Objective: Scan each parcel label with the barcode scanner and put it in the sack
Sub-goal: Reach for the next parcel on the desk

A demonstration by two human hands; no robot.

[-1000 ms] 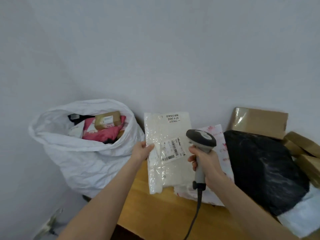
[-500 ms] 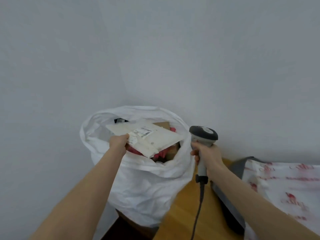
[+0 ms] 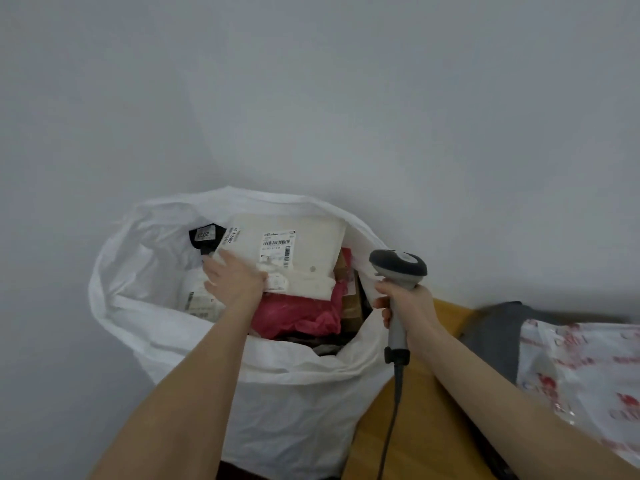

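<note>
The white sack [image 3: 294, 362] stands open against the wall, left of the table. A flat white parcel [image 3: 311, 244] with a barcode label lies on top of the contents inside it, label up. My left hand [image 3: 233, 277] is inside the sack mouth and holds the parcel's near left corner, thumb on top. To the right of the sack, my right hand [image 3: 407, 308] grips the handle of the grey barcode scanner [image 3: 398, 266], held upright, its cable hanging down.
In the sack lie a pink parcel [image 3: 298, 315], a black one [image 3: 204, 237] and brown boxes [image 3: 351, 299]. On the wooden table [image 3: 426, 410] at right sit a grey parcel [image 3: 495, 327] and a white bag with red print [image 3: 581, 375].
My left hand carried the white parcel from in front of the scanner over to the sack and lowered it onto the contents. The view swung left; the scanner stayed in my right hand.
</note>
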